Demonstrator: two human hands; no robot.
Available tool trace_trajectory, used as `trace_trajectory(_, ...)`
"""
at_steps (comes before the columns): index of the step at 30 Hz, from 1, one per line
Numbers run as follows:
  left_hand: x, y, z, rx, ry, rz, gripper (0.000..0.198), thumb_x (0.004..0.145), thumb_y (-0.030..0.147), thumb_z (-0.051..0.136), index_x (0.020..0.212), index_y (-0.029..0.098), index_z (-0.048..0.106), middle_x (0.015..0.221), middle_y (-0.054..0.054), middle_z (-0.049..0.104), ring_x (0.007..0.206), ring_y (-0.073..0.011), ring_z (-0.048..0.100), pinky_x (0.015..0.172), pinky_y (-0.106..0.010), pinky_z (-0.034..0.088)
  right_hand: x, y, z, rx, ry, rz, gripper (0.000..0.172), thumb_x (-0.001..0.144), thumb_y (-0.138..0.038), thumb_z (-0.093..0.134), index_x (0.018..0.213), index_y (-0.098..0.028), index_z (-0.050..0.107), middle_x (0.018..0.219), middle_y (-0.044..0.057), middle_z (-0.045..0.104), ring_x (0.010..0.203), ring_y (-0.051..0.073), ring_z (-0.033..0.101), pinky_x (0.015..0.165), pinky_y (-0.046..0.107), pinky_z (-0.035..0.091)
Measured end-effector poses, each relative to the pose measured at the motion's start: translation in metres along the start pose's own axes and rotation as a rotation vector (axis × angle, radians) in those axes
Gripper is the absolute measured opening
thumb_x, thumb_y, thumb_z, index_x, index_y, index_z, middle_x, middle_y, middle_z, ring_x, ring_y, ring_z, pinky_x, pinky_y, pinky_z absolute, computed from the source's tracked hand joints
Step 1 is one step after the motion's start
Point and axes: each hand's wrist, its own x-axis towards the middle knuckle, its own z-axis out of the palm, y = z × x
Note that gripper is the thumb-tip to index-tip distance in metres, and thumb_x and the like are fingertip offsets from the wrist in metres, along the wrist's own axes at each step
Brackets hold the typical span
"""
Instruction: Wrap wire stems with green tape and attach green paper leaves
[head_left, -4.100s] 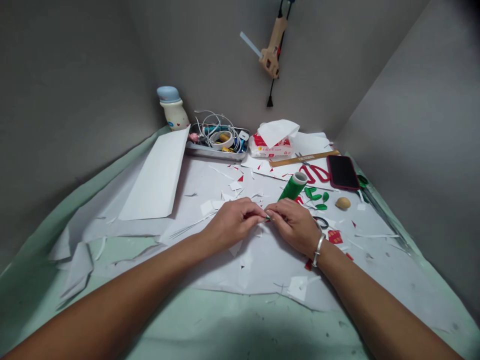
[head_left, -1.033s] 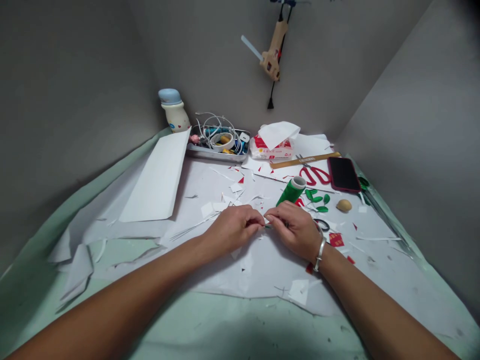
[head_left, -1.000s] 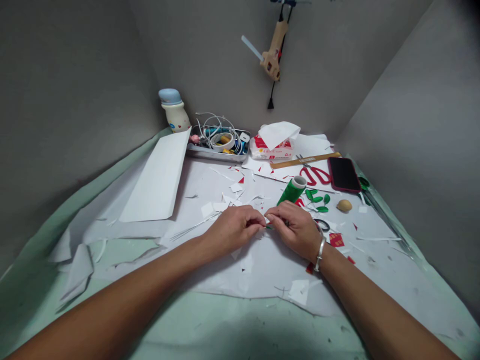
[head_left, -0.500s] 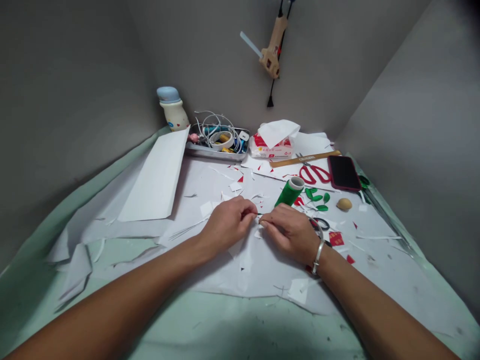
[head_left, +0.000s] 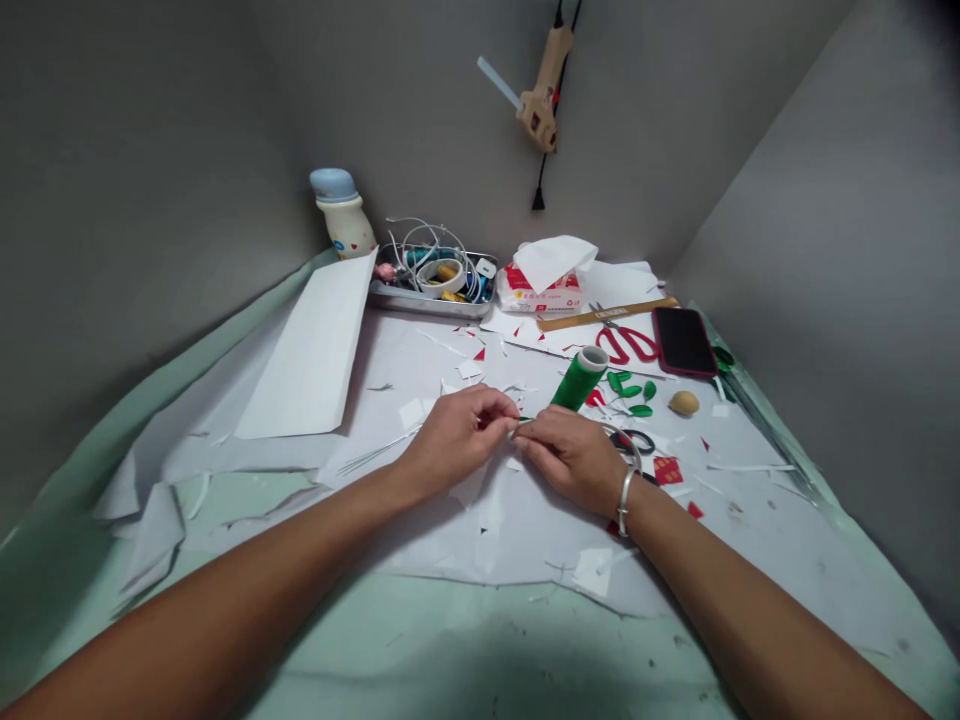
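Observation:
My left hand [head_left: 461,432] is closed in a pinch, thumb against forefinger, on a thin green thread. Almost touching it, my right hand [head_left: 566,450] pinches too, fingers curled over. A short stretch of green thread [head_left: 525,418] shows between the fingertips. From behind my right hand a thin white wire [head_left: 636,448] curves back toward the wrist; its front end is hidden by the fingers. Just beyond the right knuckles a spool of green thread [head_left: 580,382] leans to the right. Small black-handled scissors [head_left: 639,442] lie partly covered beside the right hand.
Green leaf-shaped pieces [head_left: 631,391], a tan round object [head_left: 684,403], a phone [head_left: 684,342] and red-handled scissors [head_left: 628,344] lie at right. Behind are a tissue pack [head_left: 541,290] and a metal tray [head_left: 431,304]. A glue gun [head_left: 541,108] hangs on the wall.
Both hands have shifted slightly, staying together. More green shows between the fingertips, and the white wire stands out more clearly behind the right hand. The spool leans a little further right.

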Motion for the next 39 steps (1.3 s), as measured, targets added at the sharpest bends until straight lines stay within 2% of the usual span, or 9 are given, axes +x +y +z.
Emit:
trace_trajectory(3, -0.001, -0.003, 0.001, 0.12, 0.042, 0.001, 0.015, 0.083, 0.02, 0.053, 0.084, 0.018, 0.067, 0.088, -0.004, 0.066, 0.082, -0.0172, 0.061, 0.072, -0.029, 0.048, -0.001, -0.005, -0.001, -0.023, 0.001, -0.04, 0.02, 0.092, -0.021, 0.05, 0.083, -0.019, 0.067, 0.07, 0.004, 0.062, 0.07, 0.017, 0.052, 0.067, 0.029, 0.042)
trace_trajectory(7, -0.003, -0.004, 0.004, 0.255, -0.042, 0.072, 0.016, 0.084, 0.017, 0.052, 0.086, 0.018, 0.068, 0.085, -0.004, 0.065, 0.077, -0.0168, 0.059, 0.071, -0.03, 0.045, -0.001, -0.006, -0.005, -0.052, 0.085, -0.036, 0.02, 0.093, -0.022, 0.049, 0.088, -0.019, 0.067, 0.072, 0.004, 0.063, 0.07, 0.017, 0.051, 0.067, 0.03, 0.041)
trace_trajectory(13, -0.004, -0.001, 0.005, 0.126, -0.146, 0.118, 0.013, 0.083, 0.016, 0.056, 0.085, 0.02, 0.068, 0.083, -0.003, 0.065, 0.076, -0.0153, 0.058, 0.07, -0.028, 0.045, 0.002, 0.002, -0.006, 0.016, 0.145, 0.041, 0.018, 0.093, -0.019, 0.049, 0.085, -0.02, 0.066, 0.076, 0.003, 0.066, 0.071, 0.017, 0.055, 0.07, 0.031, 0.042)
trace_trajectory(18, -0.001, 0.002, 0.003, -0.036, -0.055, 0.029, 0.013, 0.083, 0.02, 0.056, 0.086, 0.019, 0.068, 0.09, -0.004, 0.068, 0.081, -0.0156, 0.061, 0.071, -0.028, 0.049, 0.0, 0.006, 0.0, -0.031, 0.07, 0.062, 0.017, 0.091, -0.019, 0.051, 0.086, -0.021, 0.067, 0.074, 0.003, 0.064, 0.072, 0.017, 0.053, 0.068, 0.03, 0.041)
trace_trajectory(23, 0.0, -0.003, 0.002, 0.054, 0.061, -0.016, 0.013, 0.084, 0.022, 0.054, 0.084, 0.018, 0.066, 0.089, -0.003, 0.067, 0.082, -0.0166, 0.061, 0.073, -0.028, 0.049, -0.002, -0.003, 0.0, -0.072, 0.006, -0.009, 0.019, 0.092, -0.022, 0.051, 0.084, -0.02, 0.068, 0.072, 0.004, 0.063, 0.072, 0.018, 0.052, 0.067, 0.03, 0.041)
trace_trajectory(28, -0.003, -0.005, 0.005, 0.26, -0.06, 0.079, 0.014, 0.083, 0.016, 0.053, 0.085, 0.017, 0.067, 0.082, -0.004, 0.064, 0.075, -0.0167, 0.058, 0.07, -0.03, 0.045, -0.001, -0.006, -0.005, -0.083, 0.107, -0.034, 0.018, 0.093, -0.022, 0.051, 0.087, -0.019, 0.068, 0.075, 0.005, 0.064, 0.074, 0.018, 0.053, 0.069, 0.031, 0.042)
trace_trajectory(32, -0.005, -0.002, 0.006, 0.191, -0.159, 0.174, 0.013, 0.084, 0.016, 0.055, 0.087, 0.018, 0.067, 0.081, -0.003, 0.063, 0.074, -0.0151, 0.057, 0.069, -0.028, 0.044, 0.002, 0.0, -0.008, -0.007, 0.163, 0.059, 0.019, 0.093, -0.021, 0.051, 0.085, -0.02, 0.067, 0.074, 0.003, 0.066, 0.071, 0.017, 0.054, 0.069, 0.031, 0.042)
trace_trajectory(35, -0.003, 0.0, 0.004, 0.064, -0.129, 0.133, 0.012, 0.085, 0.018, 0.055, 0.087, 0.019, 0.066, 0.087, -0.003, 0.065, 0.077, -0.0138, 0.058, 0.07, -0.026, 0.046, 0.003, 0.004, -0.006, 0.017, 0.147, 0.107, 0.018, 0.093, -0.019, 0.052, 0.084, -0.02, 0.068, 0.076, 0.003, 0.068, 0.072, 0.017, 0.055, 0.071, 0.031, 0.042)
trace_trajectory(39, 0.0, -0.001, 0.0, 0.039, -0.01, 0.065, 0.012, 0.085, 0.02, 0.054, 0.086, 0.018, 0.066, 0.09, -0.003, 0.066, 0.082, -0.0148, 0.06, 0.071, -0.026, 0.047, 0.0, 0.002, -0.001, -0.045, 0.043, 0.051, 0.017, 0.092, -0.021, 0.053, 0.084, -0.019, 0.069, 0.073, 0.003, 0.065, 0.073, 0.018, 0.052, 0.07, 0.03, 0.041)
